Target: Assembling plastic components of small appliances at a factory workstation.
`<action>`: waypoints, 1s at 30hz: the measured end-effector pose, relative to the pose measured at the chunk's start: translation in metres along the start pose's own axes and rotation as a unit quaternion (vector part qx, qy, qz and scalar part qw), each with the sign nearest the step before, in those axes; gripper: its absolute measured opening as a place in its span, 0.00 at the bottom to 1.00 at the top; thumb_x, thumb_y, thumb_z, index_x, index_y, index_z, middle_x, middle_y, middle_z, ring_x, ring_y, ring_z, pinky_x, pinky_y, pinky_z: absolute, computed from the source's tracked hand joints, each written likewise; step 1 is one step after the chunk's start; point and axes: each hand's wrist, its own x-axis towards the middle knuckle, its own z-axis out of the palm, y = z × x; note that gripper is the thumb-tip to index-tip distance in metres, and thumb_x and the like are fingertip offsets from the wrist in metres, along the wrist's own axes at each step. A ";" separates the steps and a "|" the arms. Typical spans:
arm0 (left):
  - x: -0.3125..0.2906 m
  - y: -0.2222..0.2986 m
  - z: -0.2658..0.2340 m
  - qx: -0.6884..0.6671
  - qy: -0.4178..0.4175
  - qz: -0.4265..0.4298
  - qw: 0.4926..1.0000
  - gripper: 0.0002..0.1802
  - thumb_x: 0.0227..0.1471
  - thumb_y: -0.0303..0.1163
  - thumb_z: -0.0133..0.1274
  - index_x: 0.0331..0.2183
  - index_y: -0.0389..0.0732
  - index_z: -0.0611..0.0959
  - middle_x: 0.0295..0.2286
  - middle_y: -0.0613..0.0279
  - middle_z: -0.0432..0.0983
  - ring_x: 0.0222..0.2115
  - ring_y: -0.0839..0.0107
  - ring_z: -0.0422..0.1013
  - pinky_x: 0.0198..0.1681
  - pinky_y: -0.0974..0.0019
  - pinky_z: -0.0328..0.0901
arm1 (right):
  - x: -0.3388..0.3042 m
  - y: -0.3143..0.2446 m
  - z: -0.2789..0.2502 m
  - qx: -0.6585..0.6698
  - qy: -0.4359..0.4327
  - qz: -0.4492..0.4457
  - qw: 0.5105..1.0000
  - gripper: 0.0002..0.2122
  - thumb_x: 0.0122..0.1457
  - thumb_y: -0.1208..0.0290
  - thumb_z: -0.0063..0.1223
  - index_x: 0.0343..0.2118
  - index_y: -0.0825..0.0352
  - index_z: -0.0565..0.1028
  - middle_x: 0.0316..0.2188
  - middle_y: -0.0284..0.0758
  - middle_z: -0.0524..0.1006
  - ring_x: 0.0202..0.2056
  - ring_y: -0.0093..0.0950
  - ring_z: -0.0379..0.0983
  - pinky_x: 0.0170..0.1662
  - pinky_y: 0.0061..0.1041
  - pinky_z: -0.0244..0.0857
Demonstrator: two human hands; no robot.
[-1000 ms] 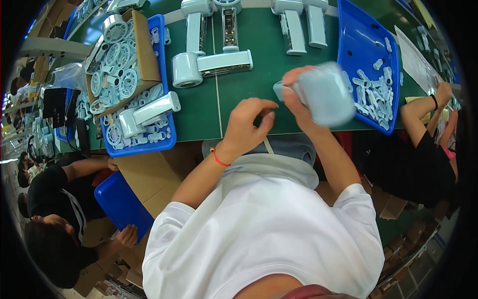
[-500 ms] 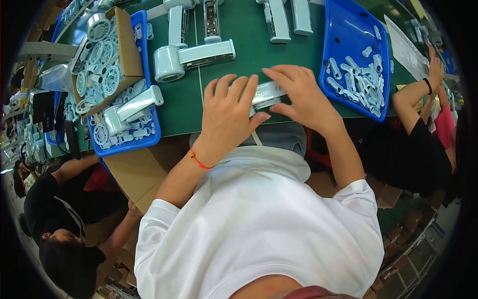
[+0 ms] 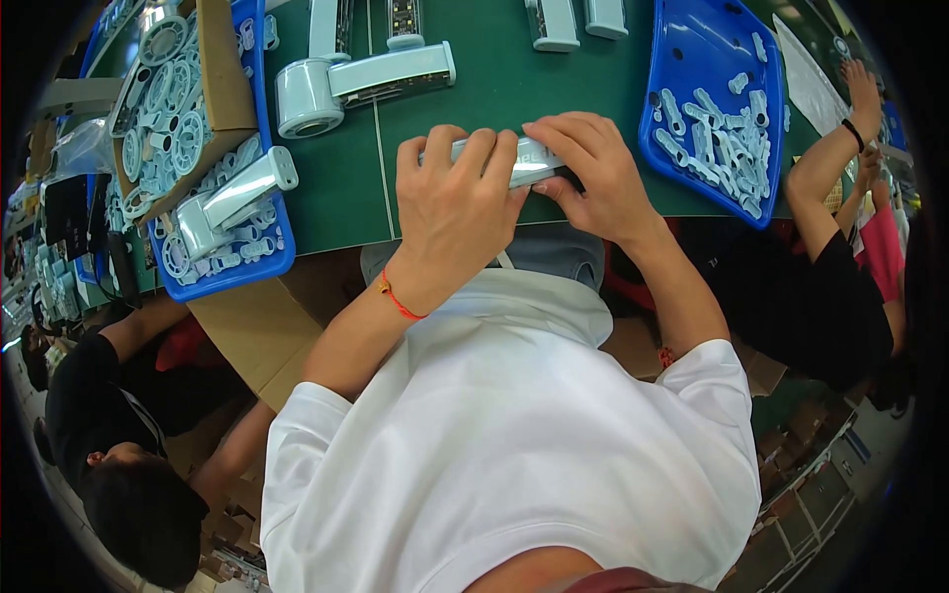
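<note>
Both my hands grip a long, pale grey plastic housing with printing on its side, just above the near edge of the green table. My left hand wraps over its left part and hides most of it. At its right end my right hand pinches it, thumb below and fingers on top. Beyond my left hand lies a similar light-coloured unit with a wide round end.
Several like units lie farther back. On the right, a blue tray contains small pale plastic parts. A cardboard box of ring-shaped parts rests in another blue tray on the left. Co-workers sit on both sides.
My hands have turned the housing slightly, so less of its printed side shows. My left fingers have closed farther around it. The whole view has shifted a little.
</note>
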 end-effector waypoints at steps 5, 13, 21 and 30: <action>0.002 -0.001 -0.006 0.024 -0.059 -0.005 0.998 0.27 0.31 0.38 0.64 0.38 0.40 0.77 0.35 0.63 0.71 0.37 0.62 0.65 0.42 0.56 0.58 | 0.007 0.000 -0.003 -0.023 -0.017 -0.023 0.999 0.26 0.37 0.74 0.62 0.44 0.67 0.71 0.41 0.37 0.73 0.44 0.38 0.67 0.48 0.34 0.60; -0.001 0.007 -0.006 -0.659 0.122 -0.262 0.694 0.40 0.45 0.35 0.60 0.55 0.36 0.59 0.50 0.57 0.58 0.49 0.67 0.58 0.49 0.64 0.58 | 0.013 -0.036 -0.015 0.157 0.093 0.145 0.973 0.30 0.42 0.73 0.62 0.51 0.70 0.66 0.44 0.44 0.69 0.44 0.40 0.67 0.45 0.32 0.64; 0.208 -0.093 -0.016 -0.355 0.077 -0.219 0.906 0.33 0.37 0.37 0.62 0.43 0.30 0.69 0.34 0.53 0.73 0.32 0.69 0.70 0.36 0.66 0.66 | 0.038 0.015 -0.097 0.036 0.150 0.247 0.957 0.16 0.49 0.73 0.55 0.43 0.67 0.74 0.41 0.39 0.74 0.46 0.39 0.68 0.49 0.35 0.61; 0.368 -0.233 0.091 0.166 0.024 -0.367 0.915 0.26 0.39 0.42 0.58 0.42 0.38 0.77 0.40 0.52 0.72 0.45 0.58 0.68 0.47 0.58 0.63 | 0.001 0.129 -0.120 -0.315 0.058 0.432 0.843 0.20 0.50 0.69 0.56 0.47 0.66 0.69 0.44 0.47 0.67 0.43 0.44 0.66 0.45 0.37 0.62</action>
